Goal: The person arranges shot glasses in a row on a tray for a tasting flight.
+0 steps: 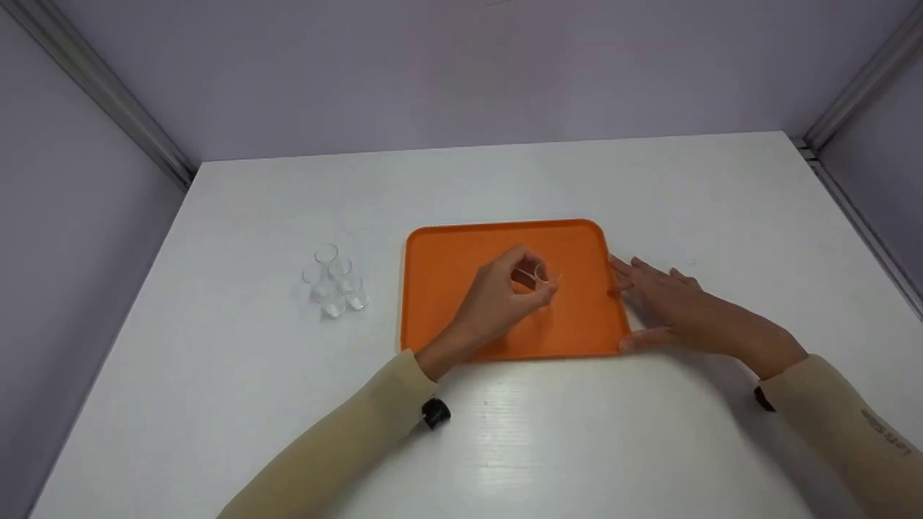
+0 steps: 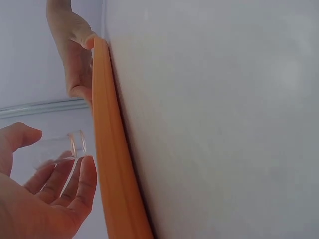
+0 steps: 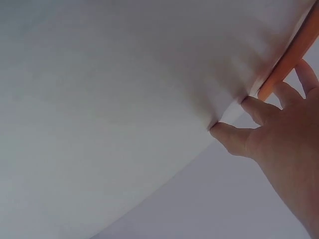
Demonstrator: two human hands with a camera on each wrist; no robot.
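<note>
Small clear glass cup (image 1: 539,277), round w/ thin smooth walls, sits over the middle of the orange plastic tray (image 1: 440,267), pinched betw. thumb & curled fingers of the left hand (image 1: 505,292), wrist bent in from the near-left. Right hand (image 1: 667,306) lies flat, fingers straight & slightly spread, against the tray's right rim, thumb at its near corner. Tray is rounded-corner, matte, on a smooth white table (image 1: 649,187); cluster of same clear cups (image 1: 334,283) stands well apart to the left.
</note>
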